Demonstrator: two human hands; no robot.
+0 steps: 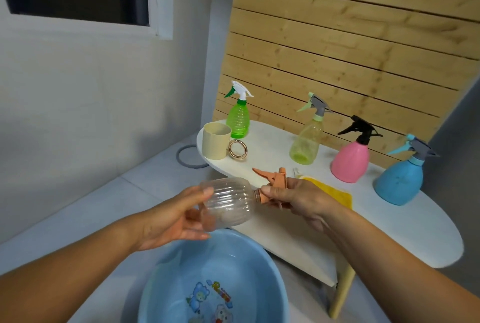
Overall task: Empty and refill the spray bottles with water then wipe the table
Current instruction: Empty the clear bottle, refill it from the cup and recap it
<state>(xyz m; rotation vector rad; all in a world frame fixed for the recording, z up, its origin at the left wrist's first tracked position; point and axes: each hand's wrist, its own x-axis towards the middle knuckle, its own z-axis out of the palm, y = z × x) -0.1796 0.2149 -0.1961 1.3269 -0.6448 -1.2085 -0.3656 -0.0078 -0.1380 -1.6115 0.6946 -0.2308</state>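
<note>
White table (pixel 405 229): four spray bottles (pixel 350 160), cup (pixel 215 141), yellow cloth (pixel 335 194).

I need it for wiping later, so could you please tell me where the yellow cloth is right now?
In the head view, the yellow cloth lies on the white table, just behind the right hand and in front of the pink spray bottle.

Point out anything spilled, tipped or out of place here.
Nothing spilled or damaged. Only the clear bottle lies sideways, held over the blue basin by both hands. The other four bottles stand upright on the table.
</note>
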